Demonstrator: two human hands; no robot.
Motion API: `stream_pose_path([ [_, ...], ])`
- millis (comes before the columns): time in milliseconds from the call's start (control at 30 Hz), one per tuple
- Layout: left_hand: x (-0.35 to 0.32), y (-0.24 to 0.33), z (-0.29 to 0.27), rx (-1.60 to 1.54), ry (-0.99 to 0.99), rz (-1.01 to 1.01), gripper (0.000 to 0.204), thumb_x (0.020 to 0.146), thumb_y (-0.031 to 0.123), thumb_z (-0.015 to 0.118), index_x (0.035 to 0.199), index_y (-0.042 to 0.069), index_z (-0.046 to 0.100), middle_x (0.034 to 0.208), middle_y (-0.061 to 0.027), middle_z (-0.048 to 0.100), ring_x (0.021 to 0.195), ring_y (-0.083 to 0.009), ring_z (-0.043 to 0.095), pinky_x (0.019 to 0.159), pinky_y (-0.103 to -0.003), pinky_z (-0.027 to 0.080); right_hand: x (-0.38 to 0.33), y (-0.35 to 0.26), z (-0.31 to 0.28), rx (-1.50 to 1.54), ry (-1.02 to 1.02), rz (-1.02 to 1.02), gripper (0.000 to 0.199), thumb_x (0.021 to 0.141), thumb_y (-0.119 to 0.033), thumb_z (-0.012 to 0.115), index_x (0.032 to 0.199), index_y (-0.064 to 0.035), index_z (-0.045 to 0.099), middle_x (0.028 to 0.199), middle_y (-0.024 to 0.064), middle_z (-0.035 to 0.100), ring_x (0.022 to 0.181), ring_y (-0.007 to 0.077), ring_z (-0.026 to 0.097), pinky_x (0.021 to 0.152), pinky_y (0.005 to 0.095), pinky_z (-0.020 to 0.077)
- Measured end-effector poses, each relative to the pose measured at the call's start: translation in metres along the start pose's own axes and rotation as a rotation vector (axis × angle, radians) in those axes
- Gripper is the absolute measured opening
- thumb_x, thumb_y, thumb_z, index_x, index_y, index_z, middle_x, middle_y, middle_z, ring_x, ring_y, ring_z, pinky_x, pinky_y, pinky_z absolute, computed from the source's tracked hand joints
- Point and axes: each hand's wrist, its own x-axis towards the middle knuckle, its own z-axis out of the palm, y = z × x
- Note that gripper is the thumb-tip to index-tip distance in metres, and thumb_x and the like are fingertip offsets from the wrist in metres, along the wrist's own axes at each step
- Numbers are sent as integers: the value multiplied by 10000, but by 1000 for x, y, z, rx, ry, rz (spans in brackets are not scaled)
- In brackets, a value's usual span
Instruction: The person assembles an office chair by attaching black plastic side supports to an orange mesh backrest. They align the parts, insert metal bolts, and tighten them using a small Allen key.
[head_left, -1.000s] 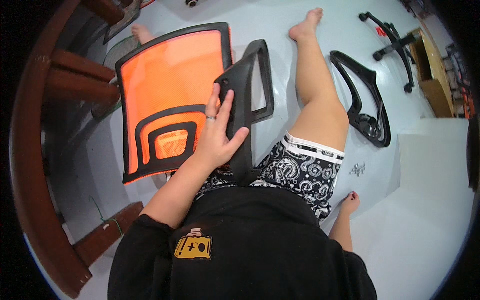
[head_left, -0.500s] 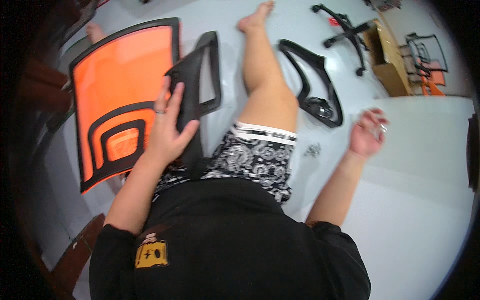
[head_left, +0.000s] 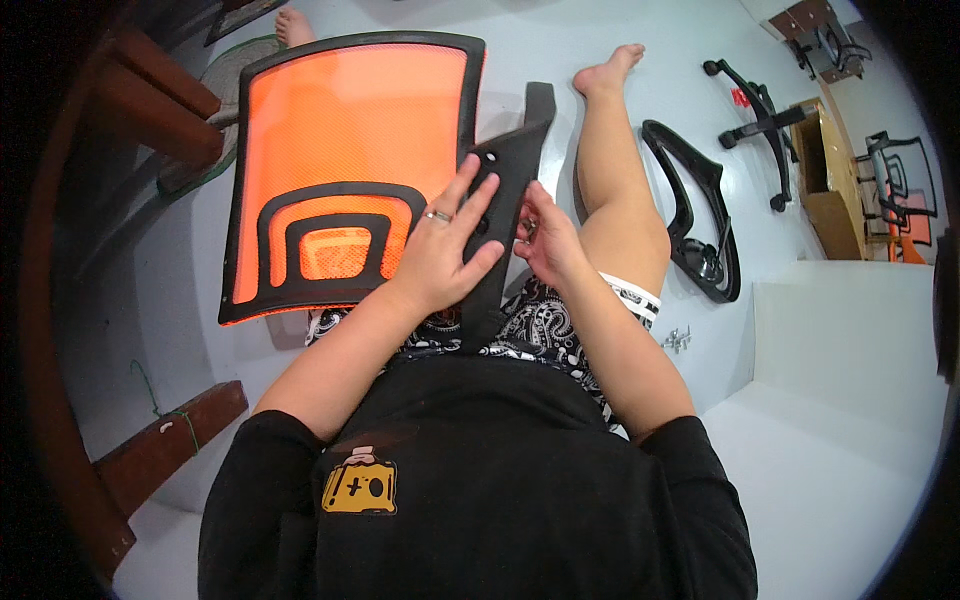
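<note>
An orange mesh chair backrest (head_left: 350, 120) with a black frame lies across my left thigh. Along its right edge stands a black plastic chair armrest (head_left: 500, 185) with holes in its flat side. My left hand (head_left: 440, 245), a ring on one finger, rests on the armrest with its fingers spread. My right hand (head_left: 548, 240) is at the armrest's right side, its fingers curled around a small shiny metal piece, perhaps a screw. The armrest and fingers partly hide that piece.
A second black armrest (head_left: 730, 270) lies on the floor beyond my right leg. Closer in is a small pile of screws (head_left: 677, 340). A black wheeled chair base (head_left: 770, 125) and an open cardboard box (head_left: 835, 190) stand at far right. Brown wooden legs (head_left: 165, 100) are at left.
My right hand has come in from the far right to the armrest. The armrest has turned, showing its holed side. My left hand stays on it; the whole view has shifted.
</note>
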Motion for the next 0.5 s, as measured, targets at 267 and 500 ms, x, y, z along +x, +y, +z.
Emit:
stream_pose_path([
  [267,-17,-6,-9,-56,86,-101,627,924,242,560,1482,21,381,1596,-237,178,1462,-390,242,1167,-448,242,7,15,34,-210,-261,-193,404,941,-294,670,1235,-36,568,1111,44,652,938,125,607,782,290,498],
  [500,-61,19,-64,775,58,-172,558,810,227,712,1325,93,543,1476,-202,374,1387,-418,287,1106,-491,282,-4,0,33,-45,66,-162,322,936,-192,600,1198,-6,572,1007,69,660,876,163,642,724,291,536],
])
